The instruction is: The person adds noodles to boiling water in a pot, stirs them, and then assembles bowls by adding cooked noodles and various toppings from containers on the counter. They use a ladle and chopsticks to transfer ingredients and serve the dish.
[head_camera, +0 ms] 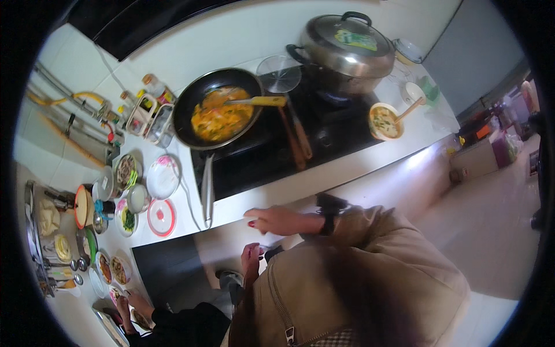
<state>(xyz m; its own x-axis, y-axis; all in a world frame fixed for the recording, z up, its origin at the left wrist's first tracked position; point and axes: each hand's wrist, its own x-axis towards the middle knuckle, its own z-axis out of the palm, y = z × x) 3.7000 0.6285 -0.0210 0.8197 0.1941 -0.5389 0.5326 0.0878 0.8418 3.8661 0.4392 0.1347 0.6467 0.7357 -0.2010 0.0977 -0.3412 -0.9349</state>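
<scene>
Over the counter's front edge, my right hand is held out with its fingers loosely apart and nothing seen in it. Lower and closer to my jacket, my left hand is partly hidden; a small pale patch lies beside its fingers, too unclear to name. Beyond the hands, a dark wok holds orange-yellow cooked food with sauce. A spatula with a yellow handle rests in it. Long metal tongs lie at the left edge of the black glass cooktop, nearest my right hand.
A lidded steel pot stands at the back right. Beside it is a bowl of soup with a wooden-handled utensil. Long brown-handled utensils cross the cooktop. Dishes, including a floral plate, crowd the left counter. Another person's hands work there.
</scene>
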